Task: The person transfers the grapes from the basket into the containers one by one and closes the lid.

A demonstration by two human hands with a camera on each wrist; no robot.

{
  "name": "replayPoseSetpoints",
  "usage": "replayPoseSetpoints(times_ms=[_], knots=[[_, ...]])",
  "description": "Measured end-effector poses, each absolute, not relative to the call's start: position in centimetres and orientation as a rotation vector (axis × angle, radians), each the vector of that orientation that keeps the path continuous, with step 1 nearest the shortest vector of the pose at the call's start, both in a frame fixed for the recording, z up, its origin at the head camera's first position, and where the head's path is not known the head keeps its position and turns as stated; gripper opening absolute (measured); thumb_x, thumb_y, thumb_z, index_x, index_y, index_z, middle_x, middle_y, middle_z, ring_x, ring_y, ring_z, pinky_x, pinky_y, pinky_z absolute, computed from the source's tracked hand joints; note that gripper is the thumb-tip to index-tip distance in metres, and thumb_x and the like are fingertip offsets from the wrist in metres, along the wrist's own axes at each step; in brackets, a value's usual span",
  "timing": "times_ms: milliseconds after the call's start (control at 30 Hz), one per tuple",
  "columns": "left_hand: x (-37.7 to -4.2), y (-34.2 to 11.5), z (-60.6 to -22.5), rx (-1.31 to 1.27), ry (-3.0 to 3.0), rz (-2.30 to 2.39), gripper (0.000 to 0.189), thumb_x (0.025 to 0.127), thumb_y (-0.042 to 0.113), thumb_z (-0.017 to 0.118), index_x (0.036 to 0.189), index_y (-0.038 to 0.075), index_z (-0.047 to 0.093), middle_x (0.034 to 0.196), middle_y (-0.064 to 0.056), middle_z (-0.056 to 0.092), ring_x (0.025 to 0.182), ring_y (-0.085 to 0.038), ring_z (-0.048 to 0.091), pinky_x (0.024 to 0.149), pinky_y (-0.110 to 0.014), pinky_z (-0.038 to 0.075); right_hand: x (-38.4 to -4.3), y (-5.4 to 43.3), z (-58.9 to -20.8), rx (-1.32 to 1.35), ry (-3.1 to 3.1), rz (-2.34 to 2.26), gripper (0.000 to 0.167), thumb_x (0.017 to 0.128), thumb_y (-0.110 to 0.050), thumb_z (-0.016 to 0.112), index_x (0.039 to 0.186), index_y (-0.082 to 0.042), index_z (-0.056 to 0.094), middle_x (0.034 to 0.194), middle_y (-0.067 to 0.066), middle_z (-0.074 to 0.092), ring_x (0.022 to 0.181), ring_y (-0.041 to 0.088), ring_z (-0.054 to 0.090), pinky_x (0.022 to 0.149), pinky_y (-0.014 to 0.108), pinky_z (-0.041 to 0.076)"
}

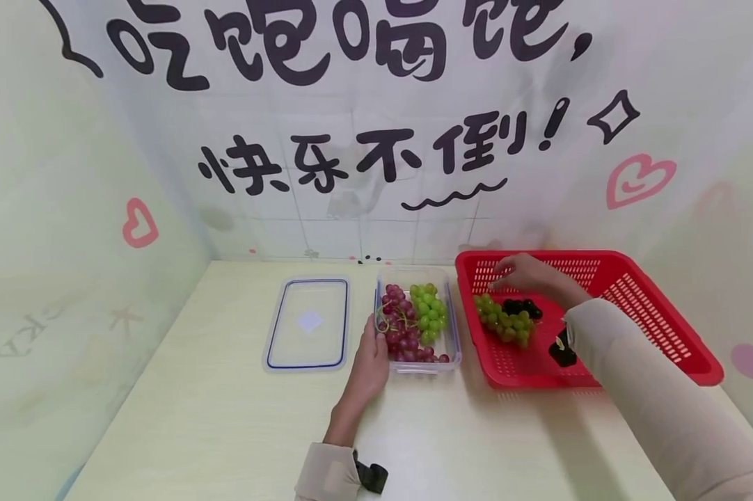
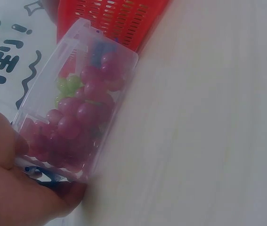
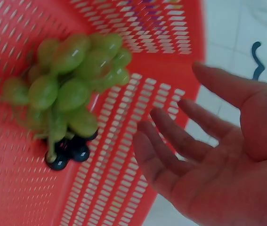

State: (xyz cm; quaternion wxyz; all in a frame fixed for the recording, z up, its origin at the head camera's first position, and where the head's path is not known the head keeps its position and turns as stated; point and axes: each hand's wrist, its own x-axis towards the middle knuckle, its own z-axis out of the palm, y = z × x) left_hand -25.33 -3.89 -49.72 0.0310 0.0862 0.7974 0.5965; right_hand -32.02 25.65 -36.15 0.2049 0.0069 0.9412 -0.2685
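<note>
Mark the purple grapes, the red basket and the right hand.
Purple grapes (image 1: 404, 339), head view: middle of the bunch.
Red basket (image 1: 529, 362), head view: bare floor.
Right hand (image 3: 225, 165), right wrist view: palm.

Up high, the head camera looks forward and down from farthest off, over worktop (image 1: 213, 431) and lettered wall (image 1: 326, 240). The left wrist's, rolled sideways, faces the clear box (image 2: 48, 87) close up; the right wrist's peers nearby into the red basket (image 3: 157, 66), which all three views share.
</note>
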Motion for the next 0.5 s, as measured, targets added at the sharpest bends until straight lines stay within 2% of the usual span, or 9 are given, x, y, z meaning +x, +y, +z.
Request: replayPoseSetpoints(times_ms=[100,300,500], knots=[[-25.4,-3.9,-49.7,0.266,2.457,1.839,0.054,0.108,0.012,0.025,0.157,-0.002,0.007,0.163,-0.022,0.016,0.15,-0.038,0.016,0.123,-0.053,0.017,-32.1,26.3,-36.6,-0.025,2.579,-0.696,0.061,0.091,-0.027,0.07,0.142,-0.001,0.05,0.131,0.022,0.055,0.112,0.035,0.055,0.094,0.048,0.056],[-25.5,-3.7,-49.5,0.288,2.428,1.86,0.054,0.108,0.012,0.025,0.158,0.001,0.007,0.164,-0.019,0.015,0.151,-0.036,0.015,0.123,-0.052,0.016,-32.0,26.6,-37.2,-0.057,2.476,-0.646,0.065,0.092,-0.024,0.069,0.146,0.003,0.044,0.132,0.023,0.052,0.113,0.035,0.055,0.098,0.054,0.052],[-25.3,-3.8,-49.7,0.281,2.431,1.862,0.054,0.108,0.011,0.025,0.158,0.001,0.008,0.164,-0.02,0.016,0.151,-0.036,0.016,0.123,-0.052,0.017,-31.6,26.0,-38.0,-0.037,2.444,-0.618,0.074,0.087,-0.029,0.075,0.147,0.0,0.044,0.133,0.022,0.052,0.112,0.035,0.055,0.094,0.053,0.054]])
